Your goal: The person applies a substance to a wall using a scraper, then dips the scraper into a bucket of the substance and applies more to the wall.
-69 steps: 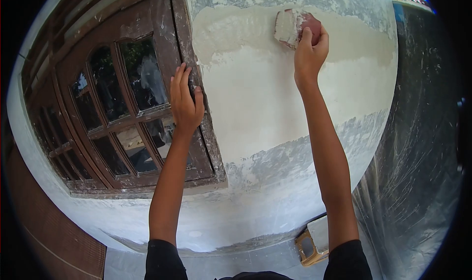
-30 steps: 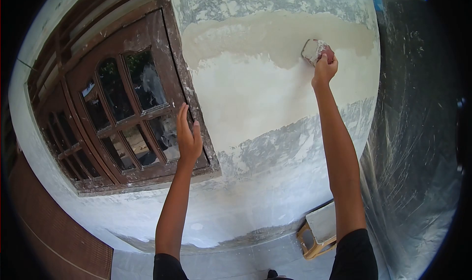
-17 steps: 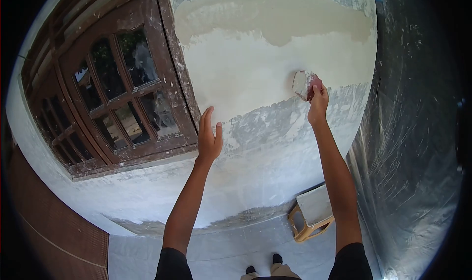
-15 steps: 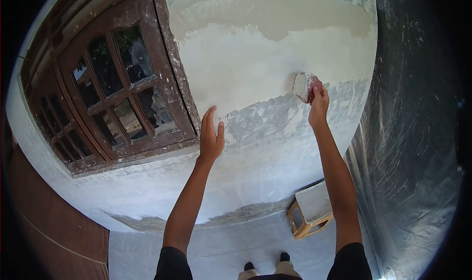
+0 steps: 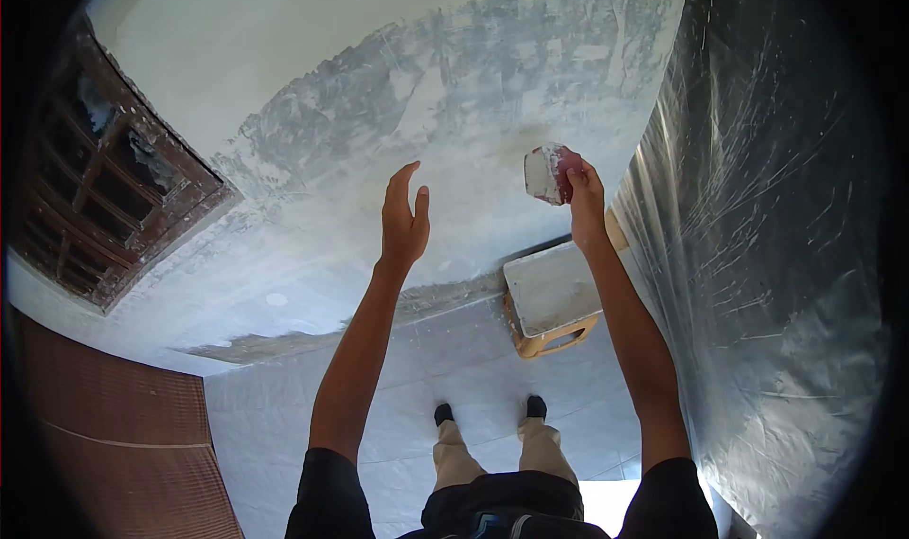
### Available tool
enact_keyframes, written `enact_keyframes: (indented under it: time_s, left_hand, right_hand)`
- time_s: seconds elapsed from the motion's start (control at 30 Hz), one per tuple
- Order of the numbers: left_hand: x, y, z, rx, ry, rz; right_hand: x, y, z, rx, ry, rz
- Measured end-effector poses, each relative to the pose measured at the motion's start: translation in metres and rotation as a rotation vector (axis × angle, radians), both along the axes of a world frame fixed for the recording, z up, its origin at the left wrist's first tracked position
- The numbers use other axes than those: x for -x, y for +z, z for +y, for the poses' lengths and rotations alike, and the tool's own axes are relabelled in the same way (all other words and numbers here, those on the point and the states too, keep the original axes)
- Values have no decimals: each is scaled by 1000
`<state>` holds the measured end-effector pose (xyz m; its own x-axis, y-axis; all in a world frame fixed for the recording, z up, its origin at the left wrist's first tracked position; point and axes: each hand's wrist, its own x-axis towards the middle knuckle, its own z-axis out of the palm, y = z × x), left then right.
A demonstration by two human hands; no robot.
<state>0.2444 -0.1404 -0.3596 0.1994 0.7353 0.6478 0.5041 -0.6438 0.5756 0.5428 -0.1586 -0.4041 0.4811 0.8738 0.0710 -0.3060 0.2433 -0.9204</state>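
My right hand (image 5: 587, 196) grips a dark red putty scraper (image 5: 570, 168) by its near side, with the thumb laid over it. Pale putty (image 5: 542, 175) coats the scraper's left part. Out in front of the wall (image 5: 473, 226), my left hand (image 5: 404, 219) holds nothing, its fingers raised and the thumb apart from them. The wall has a smooth cream coat at the top, with a rough grey patchy band (image 5: 502, 61) beneath it.
A yellow-brown stool (image 5: 554, 288) with a smeared board on top stands by the wall's foot. Clear plastic sheeting (image 5: 767, 207) hangs at right. A brown window (image 5: 104, 170) is at left, above a brown ribbed panel (image 5: 123, 416). My feet (image 5: 536, 406) stand on a grey covered floor.
The view has tipped downward, so more of the stool, floor and my legs shows. The scraper has come away from the cream coat's lower edge and now appears nearer the stool.
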Motion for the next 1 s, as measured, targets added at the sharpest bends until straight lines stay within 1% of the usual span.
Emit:
enact_keyframes:
  time_s: [0.1, 0.2, 0.3, 0.37, 0.5, 0.57, 0.6, 0.67, 0.7, 0.77, 0.83, 0.9, 0.97, 1.0]
  left_hand:
    - [-53, -68, -25, 135, -17, -42]
    - [-82, -135, -51, 251, -53, -8]
    - [-91, -204, -72, 367, -52, -15]
    - [-92, -248, -86, 404, -50, -28]
    - [-95, -324, -114, 526, -28, -27]
    - [-97, -358, -128, 586, -18, -34]
    - [-99, -373, -135, 631, -8, -39]
    - [-101, -402, -147, 692, 5, -47]
    - [-102, -416, -152, 714, 8, -64]
    - [-105, -439, -160, 751, 14, -80]
    - [-107, -457, -167, 795, 44, -67]
    - [-110, -471, -171, 825, 53, -94]
    - [-114, -483, -174, 849, 60, -123]
    - [-115, -488, -174, 862, 72, -137]
  right_hand:
    - [-38, -55, -30, 154, -22, -4]
    - [-75, -123, -54, 259, -17, -65]
    - [-96, -182, -79, 357, -46, -86]
    - [-107, -215, -96, 477, -25, -151]
    - [-128, -290, -115, 563, -14, -198]
    - [-136, -323, -119, 575, 4, -356]
    - [-141, -337, -119, 598, 11, -358]
    - [-152, -364, -113, 582, 0, -467]
    - [-160, -379, -109, 598, 6, -470]
    - [-175, -406, -103, 523, -10, -684]
    - [-177, -407, -98, 541, 6, -726]
    - [-182, -414, -91, 550, 60, -1027]
    - [-186, -426, -83, 556, 81, -1044]
    - [-188, -434, -78, 566, 99, -1180]
